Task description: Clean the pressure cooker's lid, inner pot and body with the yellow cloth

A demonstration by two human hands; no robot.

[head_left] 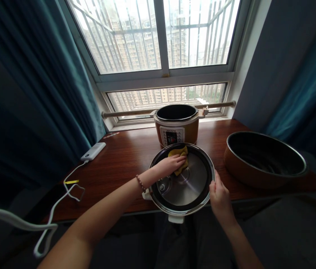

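Observation:
A round pressure cooker lid (199, 183) is tilted toward me at the table's front edge, its metal inside and black sealing ring facing up. My right hand (220, 194) grips its right rim, thumb on the near side. With my left hand (173, 164) I press a yellow cloth (182, 152) against the upper part of the lid's inner face; the fingers lie over the cloth. Just behind the lid stands the electric pressure cooker (191, 131), gold-brown with a control panel, open at the top with a dark interior.
On the right of the wooden table (124, 157) sits a wide brown pot (242, 164) with a dark inside. A white power bank (93, 151) with a white cable (59, 201) lies on the left. Blue curtains (62, 74) flank the barred window (163, 74) behind.

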